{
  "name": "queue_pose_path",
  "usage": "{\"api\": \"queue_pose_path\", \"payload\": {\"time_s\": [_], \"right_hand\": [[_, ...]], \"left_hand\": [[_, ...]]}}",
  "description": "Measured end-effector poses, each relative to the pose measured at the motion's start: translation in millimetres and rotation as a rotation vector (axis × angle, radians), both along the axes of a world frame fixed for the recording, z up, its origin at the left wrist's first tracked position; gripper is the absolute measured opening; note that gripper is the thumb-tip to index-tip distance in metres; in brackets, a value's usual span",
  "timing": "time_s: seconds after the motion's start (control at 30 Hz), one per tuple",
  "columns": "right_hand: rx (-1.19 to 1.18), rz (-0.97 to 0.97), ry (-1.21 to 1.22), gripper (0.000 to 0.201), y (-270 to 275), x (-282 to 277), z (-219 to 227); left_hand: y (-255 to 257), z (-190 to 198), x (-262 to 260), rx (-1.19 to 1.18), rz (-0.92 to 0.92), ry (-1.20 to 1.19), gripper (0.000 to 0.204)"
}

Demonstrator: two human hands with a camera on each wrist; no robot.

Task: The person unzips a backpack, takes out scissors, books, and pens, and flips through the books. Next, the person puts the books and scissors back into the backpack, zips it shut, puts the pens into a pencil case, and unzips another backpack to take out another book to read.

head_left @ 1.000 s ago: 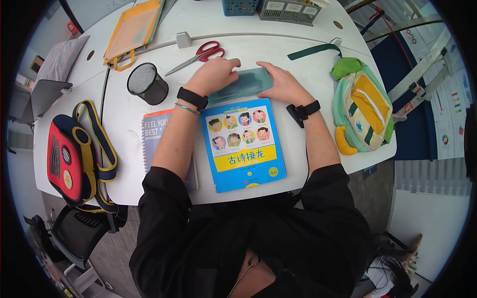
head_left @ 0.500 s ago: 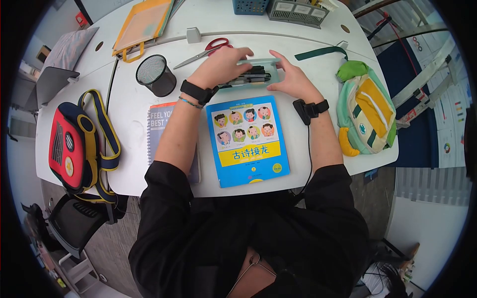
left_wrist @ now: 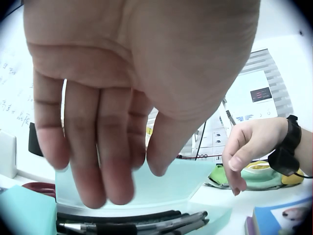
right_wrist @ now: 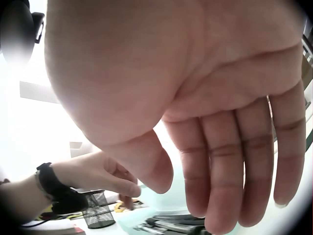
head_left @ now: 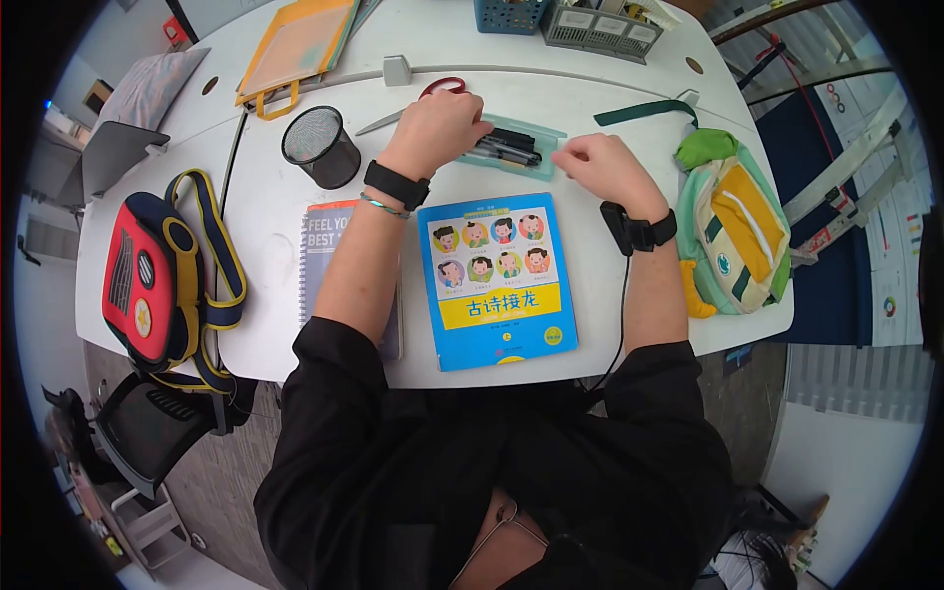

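Note:
A translucent teal pencil case (head_left: 551, 140) lies open behind the blue book (head_left: 504, 339), with several dark pens (head_left: 511, 147) inside. My left hand (head_left: 436, 130) is over the case's left end, and the left wrist view shows its fingers (left_wrist: 88, 147) hanging loosely above the pens (left_wrist: 132, 226), holding nothing. To the right of the case is my right hand (head_left: 612, 175); in the right wrist view its fingers (right_wrist: 225, 166) hang relaxed and empty. Whether either hand touches the case is unclear. Red-handled scissors (head_left: 442, 86) lie partly behind my left hand.
A mesh pen cup (head_left: 322, 147) and a spiral notebook (head_left: 320, 280) are on the left, beyond them a red backpack (head_left: 147, 280). On the right lies a green and yellow backpack (head_left: 733, 231). Baskets (head_left: 602, 29) and an orange folder (head_left: 295, 49) stand at the back.
The case was closed a second ago and now lies open, its pens showing. My right hand has moved off it to the right, while my left hand has stayed near its left end.

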State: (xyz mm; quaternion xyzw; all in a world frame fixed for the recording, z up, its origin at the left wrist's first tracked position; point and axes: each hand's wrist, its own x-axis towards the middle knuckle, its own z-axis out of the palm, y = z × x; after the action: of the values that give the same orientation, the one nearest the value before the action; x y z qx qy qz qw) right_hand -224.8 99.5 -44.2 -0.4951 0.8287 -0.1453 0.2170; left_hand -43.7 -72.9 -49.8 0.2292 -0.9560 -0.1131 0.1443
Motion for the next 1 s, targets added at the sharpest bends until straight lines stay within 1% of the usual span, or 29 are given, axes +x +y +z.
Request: {"api": "queue_pose_path", "payload": {"time_s": [0.07, 0.1, 0.17, 0.2, 0.23, 0.3, 0.33, 0.4, 0.43, 0.47, 0.5, 0.63, 0.7, 0.73, 0.83, 0.9, 0.97, 1.0], "right_hand": [[-0.323, 0.186, -0.119, 0.027, -1, 11, -5], [-0.323, 0.186, -0.120, 0.027, -4, 17, -7], [-0.435, 0.222, -0.073, 0.025, -13, 30, -10], [-0.470, 0.309, 0.045, 0.028, -17, 30, -20], [-0.473, 0.318, 0.042, 0.028, -22, 31, -28], [-0.463, 0.351, 0.172, 0.034, -34, 32, -38], [-0.464, 0.357, 0.169, 0.034, -41, 31, -42], [-0.276, 0.389, 0.276, 0.038, -52, 29, -46], [-0.279, 0.396, 0.280, 0.038, -53, 32, -43], [-0.251, 0.390, 0.333, 0.039, -53, 35, -40], [-0.222, 0.384, 0.381, 0.039, -53, 40, -39], [-0.245, 0.395, 0.453, 0.040, -55, 44, -44], [-0.264, 0.371, 0.484, 0.041, -58, 40, -48], [-0.261, 0.365, 0.485, 0.041, -60, 38, -49], [-0.209, 0.387, 0.472, 0.042, -67, 33, -47], [-0.186, 0.375, 0.475, 0.041, -70, 35, -44], [-0.146, 0.381, 0.455, 0.040, -78, 36, -49], [-0.106, 0.376, 0.442, 0.040, -81, 34, -52]], "left_hand": [[0, -4, 1, -0.049, -0.066, 0.073, 0.020], [0, -8, 0, -0.049, -0.066, 0.072, 0.020], [-4, -21, -1, -0.048, -0.149, 0.066, 0.024], [-6, -30, -3, -0.051, -0.142, 0.065, 0.024], [-7, -40, -6, -0.074, -0.144, 0.041, 0.026], [-10, -50, -5, -0.099, -0.135, 0.016, 0.029], [-10, -52, -3, -0.111, -0.144, 0.003, 0.031], [-11, -55, -5, -0.124, -0.150, -0.008, 0.033], [-12, -53, -7, -0.106, -0.118, -0.089, 0.044], [-12, -52, -8, -0.085, -0.084, -0.172, 0.055], [-10, -53, -8, -0.081, -0.075, -0.173, 0.055], [-7, -50, -7, -0.110, -0.059, -0.129, 0.055], [-4, -49, -8, -0.127, -0.017, -0.158, 0.058], [-4, -49, -10, -0.127, -0.024, -0.158, 0.058], [-11, -48, -16, -0.107, -0.012, -0.189, 0.062], [-10, -45, -22, -0.121, -0.015, -0.278, 0.061], [-8, -45, -25, -0.124, 0.009, -0.244, 0.053], [-8, -46, -31, -0.134, -0.025, -0.223, 0.046]]}}
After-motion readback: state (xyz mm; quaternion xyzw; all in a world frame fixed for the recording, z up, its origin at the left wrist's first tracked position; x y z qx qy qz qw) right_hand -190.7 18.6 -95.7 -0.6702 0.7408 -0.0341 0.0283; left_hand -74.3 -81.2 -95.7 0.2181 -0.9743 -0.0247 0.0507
